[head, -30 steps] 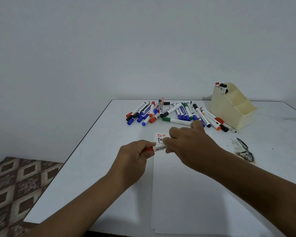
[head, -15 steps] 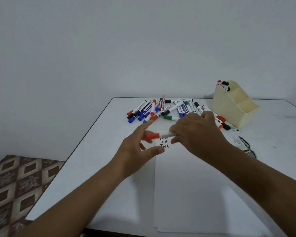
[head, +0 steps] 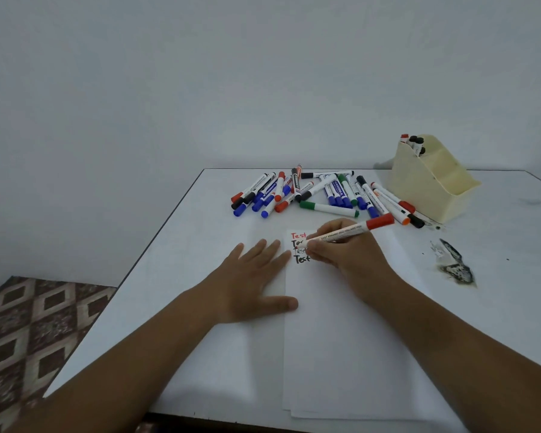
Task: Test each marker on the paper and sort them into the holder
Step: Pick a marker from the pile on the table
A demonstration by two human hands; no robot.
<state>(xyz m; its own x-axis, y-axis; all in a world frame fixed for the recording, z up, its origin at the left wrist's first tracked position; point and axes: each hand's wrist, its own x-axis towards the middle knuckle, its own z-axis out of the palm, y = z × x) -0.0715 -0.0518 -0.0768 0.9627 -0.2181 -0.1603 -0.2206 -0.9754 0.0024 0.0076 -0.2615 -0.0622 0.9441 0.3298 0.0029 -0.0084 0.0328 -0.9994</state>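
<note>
We judge the task is at an early stage: only a few markers [head: 414,145] stand in the holder [head: 431,185], while a big pile [head: 319,193] waits on the table [head: 169,276]. Our right hand [head: 344,248] grips a red marker [head: 344,234], its tip on the paper [head: 341,339]; our left hand [head: 250,282] lies flat, fingers straight. We read "Test" written four times; the barrel print is too small.

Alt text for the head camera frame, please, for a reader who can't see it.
A right hand holds a red-capped marker, tip on white paper beside handwritten "Test" lines, while the left hand lies flat on the sheet's edge. Behind lie a pile of markers and a cream holder on the white table.
</note>
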